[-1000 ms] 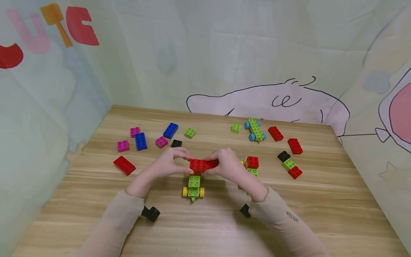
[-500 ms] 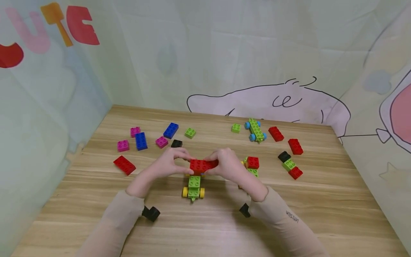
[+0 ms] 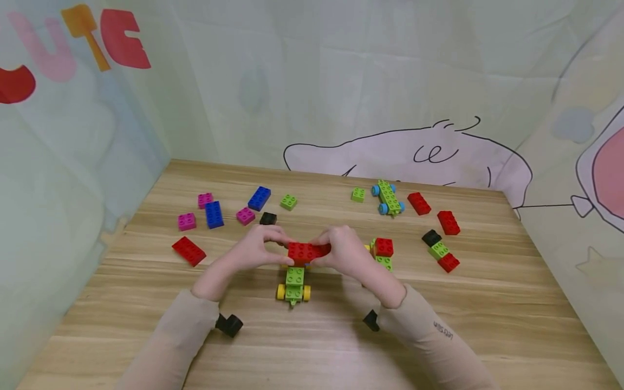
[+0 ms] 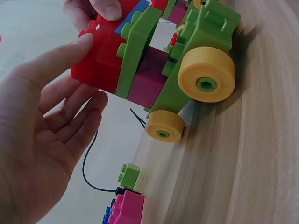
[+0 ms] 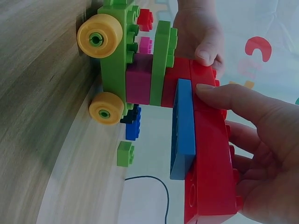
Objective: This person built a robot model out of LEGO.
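Note:
A toy car built of bricks stands between the hands, its green wheeled base on yellow wheels. A purple brick, a green plate and red bricks are stacked on it. My left hand pinches the red brick at the stack's left end, thumb and fingers on opposite sides. My right hand grips a long red brick that sticks out to the right, thumb against its side. Beneath that overhang sits a blue brick, mostly hidden in the head view.
Blue, pink and green bricks lie back left, with a flat red brick nearer. At right are another yellow-wheeled car, partly behind the right wrist, a blue-wheeled base, red bricks and a black-green-red row. Black pieces lie near the sleeves.

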`<state>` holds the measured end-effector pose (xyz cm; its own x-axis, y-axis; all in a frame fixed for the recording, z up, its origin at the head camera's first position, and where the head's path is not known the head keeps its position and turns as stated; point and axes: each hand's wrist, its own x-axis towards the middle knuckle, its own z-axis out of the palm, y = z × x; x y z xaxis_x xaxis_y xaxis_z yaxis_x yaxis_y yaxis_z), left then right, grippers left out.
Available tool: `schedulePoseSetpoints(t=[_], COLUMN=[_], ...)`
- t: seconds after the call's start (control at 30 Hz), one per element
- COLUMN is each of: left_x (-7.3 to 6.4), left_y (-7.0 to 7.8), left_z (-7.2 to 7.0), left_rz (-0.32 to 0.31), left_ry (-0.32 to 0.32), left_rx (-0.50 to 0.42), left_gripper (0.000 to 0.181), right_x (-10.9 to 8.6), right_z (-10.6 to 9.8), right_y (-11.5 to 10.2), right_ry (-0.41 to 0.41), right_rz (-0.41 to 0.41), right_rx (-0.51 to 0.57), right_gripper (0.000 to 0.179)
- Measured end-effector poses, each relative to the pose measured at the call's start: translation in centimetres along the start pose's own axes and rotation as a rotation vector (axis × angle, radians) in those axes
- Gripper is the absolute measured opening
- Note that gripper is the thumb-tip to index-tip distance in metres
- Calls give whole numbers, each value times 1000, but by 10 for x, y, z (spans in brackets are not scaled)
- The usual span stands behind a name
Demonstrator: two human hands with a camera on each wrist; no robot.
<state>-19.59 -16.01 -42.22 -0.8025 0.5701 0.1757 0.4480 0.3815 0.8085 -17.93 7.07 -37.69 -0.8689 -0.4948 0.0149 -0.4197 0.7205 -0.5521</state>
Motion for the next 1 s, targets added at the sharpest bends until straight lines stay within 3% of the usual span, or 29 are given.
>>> schedulePoseSetpoints(t=[0.3, 0.73, 1.0], left_x=[1, 1, 0], left_y=[0, -3, -1], left_z=[0, 2, 0], left_rz=[-37, 4, 22], left_ry=[-6, -41, -56], left_rx=[-10, 43, 48], left_gripper=[34, 34, 38], right_x=[-2, -5, -7], right_z=[0, 1, 1], right_y=[0, 2, 1], right_ry=[7, 11, -8], right_rz=[-4, -63, -40], right_rx=[-19, -14, -9], right_gripper=[34, 31, 40])
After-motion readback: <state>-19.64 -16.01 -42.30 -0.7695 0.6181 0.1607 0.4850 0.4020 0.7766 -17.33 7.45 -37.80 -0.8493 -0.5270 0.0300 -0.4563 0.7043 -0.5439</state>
